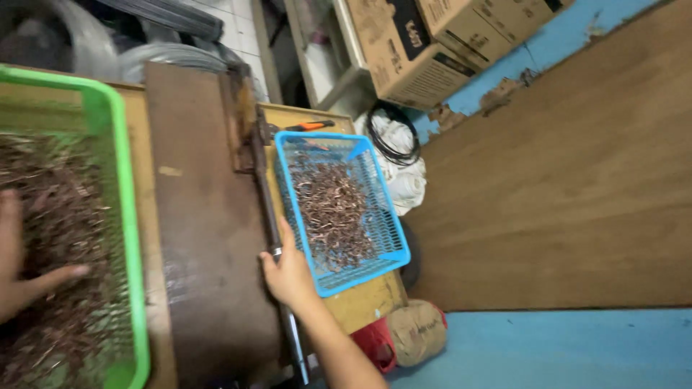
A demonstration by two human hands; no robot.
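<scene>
My right hand [288, 270] grips the long metal lever handle [264, 194] of a cutter mounted along the right edge of a dark brown board [205, 230]. Beside that hand a blue mesh basket [393, 245] holds a heap of short copper wire pieces [333, 212]. My left hand [21, 277] rests with fingers spread on a mass of tangled brown wire scrap [65, 216] inside a green mesh basket [122, 216] at the far left.
An orange-handled tool [311, 126] lies behind the blue basket. A coil of black cable [393, 137] on white cloth sits past the bench. Cardboard boxes [425, 43] stand at the back. Cloth bundles [418, 331] lie below the bench corner. A brown wooden panel [569, 180] fills the right.
</scene>
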